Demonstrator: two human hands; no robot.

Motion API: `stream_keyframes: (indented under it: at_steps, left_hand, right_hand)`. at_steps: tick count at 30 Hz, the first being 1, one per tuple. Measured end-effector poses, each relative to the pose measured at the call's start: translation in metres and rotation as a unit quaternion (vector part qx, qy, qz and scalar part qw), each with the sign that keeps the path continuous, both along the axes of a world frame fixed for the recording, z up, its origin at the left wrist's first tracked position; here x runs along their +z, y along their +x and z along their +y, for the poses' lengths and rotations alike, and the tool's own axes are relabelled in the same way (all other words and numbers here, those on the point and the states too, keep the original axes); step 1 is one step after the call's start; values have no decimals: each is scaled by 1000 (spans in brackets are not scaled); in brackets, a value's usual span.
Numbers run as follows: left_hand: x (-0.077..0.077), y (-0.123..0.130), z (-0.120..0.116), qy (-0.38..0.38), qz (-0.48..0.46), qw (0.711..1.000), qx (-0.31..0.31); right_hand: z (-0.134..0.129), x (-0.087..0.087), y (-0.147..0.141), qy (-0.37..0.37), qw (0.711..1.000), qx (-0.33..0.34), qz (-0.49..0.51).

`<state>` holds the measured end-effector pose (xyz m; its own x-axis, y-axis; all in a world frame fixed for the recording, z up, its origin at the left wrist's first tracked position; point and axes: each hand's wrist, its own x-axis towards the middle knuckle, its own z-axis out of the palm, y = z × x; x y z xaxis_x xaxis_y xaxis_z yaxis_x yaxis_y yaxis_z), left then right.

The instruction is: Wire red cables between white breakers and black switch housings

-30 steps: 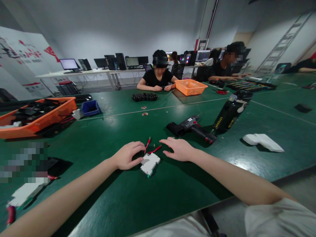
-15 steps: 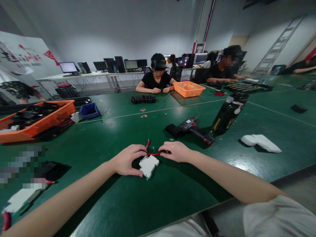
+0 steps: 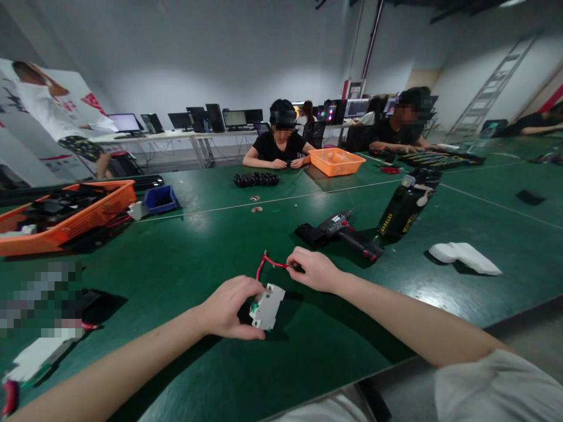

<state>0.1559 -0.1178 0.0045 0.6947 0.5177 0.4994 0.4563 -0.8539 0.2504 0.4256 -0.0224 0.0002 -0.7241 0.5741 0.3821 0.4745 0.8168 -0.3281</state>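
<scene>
My left hand is closed round the left side of a white circuit breaker, fingers at its top and thumb at its lower edge. The breaker is tilted, with a bit of green showing on its left face. Behind it a red wire rises from near my left fingertips. A second length of red wire runs from the top of the first, where the two ends meet. My right hand pinches the far end of that length between thumb and fingers.
Beyond my right hand lie a power drill and a black bottle. A white bent piece is at the right. Orange basket and blue bin stand at the left, near another white breaker. Co-workers sit across the table.
My left hand has drawn the breaker slightly nearer and turned it more upright. The red wire at my right hand has moved away from the breaker's top. A person at the far left has shifted.
</scene>
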Motion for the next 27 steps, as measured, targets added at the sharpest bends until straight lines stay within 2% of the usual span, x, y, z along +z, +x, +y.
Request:
stream_keyframes:
  at_steps: [5,8,12,18,27]
  left_hand:
    - [1,22,-18,81,17,991,-102]
    - [1,29,-21,104,9,985,-134]
    - [-1,26,-14,98,4,989,-111]
    - [-2,16,-5,24,-11,999,-44]
    - [-4,6,5,-13,28,999,22]
  right_hand:
    - [-20,2,-16,40,998,47,3]
    - [-29,1,-22,50,996,75,-11]
    - [-22,-4,-20,43,997,63,2]
    - [-5,-6,-19,1,998,44,35]
    - [-6,-1,-18,-13,999,32,40]
